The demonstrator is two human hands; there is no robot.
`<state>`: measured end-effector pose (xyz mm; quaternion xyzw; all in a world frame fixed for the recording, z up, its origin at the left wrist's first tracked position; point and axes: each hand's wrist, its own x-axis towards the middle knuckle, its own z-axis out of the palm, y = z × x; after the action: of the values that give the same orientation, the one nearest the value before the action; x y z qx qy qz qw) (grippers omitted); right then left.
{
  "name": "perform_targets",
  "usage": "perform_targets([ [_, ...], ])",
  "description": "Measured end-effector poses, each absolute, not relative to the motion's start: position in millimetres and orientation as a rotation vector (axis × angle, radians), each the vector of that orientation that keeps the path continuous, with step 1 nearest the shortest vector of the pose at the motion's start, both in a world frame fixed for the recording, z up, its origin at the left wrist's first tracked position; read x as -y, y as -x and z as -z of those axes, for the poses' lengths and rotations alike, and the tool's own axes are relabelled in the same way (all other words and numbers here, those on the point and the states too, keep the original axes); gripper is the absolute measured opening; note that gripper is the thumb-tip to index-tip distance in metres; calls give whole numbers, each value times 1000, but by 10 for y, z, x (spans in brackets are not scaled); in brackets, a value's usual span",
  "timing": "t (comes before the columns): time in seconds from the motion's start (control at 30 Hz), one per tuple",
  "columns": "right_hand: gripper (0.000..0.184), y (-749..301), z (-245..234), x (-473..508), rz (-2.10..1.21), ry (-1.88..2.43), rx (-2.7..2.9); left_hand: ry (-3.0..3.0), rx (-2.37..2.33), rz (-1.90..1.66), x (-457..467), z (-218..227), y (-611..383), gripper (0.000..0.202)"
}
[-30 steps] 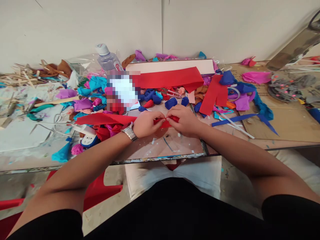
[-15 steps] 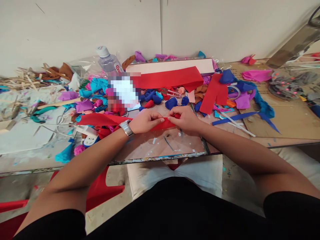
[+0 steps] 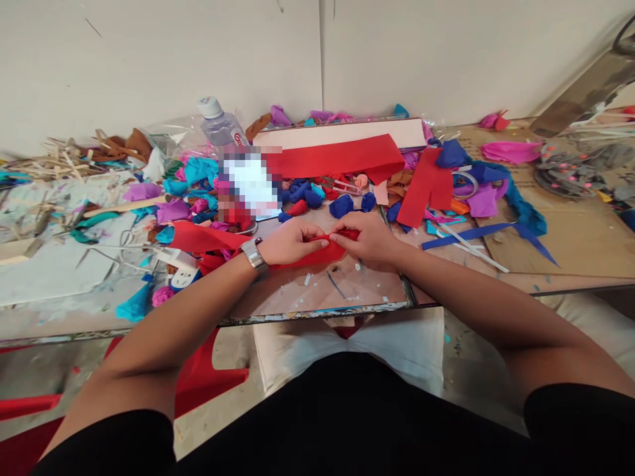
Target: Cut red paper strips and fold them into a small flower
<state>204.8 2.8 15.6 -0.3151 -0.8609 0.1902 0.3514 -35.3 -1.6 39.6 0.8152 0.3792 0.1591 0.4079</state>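
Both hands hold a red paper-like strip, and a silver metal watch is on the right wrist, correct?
Not quite: the head view shows the silver metal watch on the left wrist. The left hand and right hand do hold the red paper-like strip.

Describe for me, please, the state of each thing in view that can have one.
Left hand: closed on the red paper strip
Right hand: closed on the same strip
Red paper strip: pinched, bunched at the right hand
Metal-band wristwatch: fastened on the left wrist
Plastic bottle: capped
Phone: screen bright, contents pixelated
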Motion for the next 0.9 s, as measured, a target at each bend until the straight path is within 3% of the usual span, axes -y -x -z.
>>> perform_targets([
  [0.57, 16, -2043, -162, -44, -416, 621, 2272, -1852, -854, -383, -38, -447, 382, 24],
  [0.9, 16, -2044, -155, -40, -427, 652, 2220, -1964, -847, -377, -47, -454, 412, 24],
])
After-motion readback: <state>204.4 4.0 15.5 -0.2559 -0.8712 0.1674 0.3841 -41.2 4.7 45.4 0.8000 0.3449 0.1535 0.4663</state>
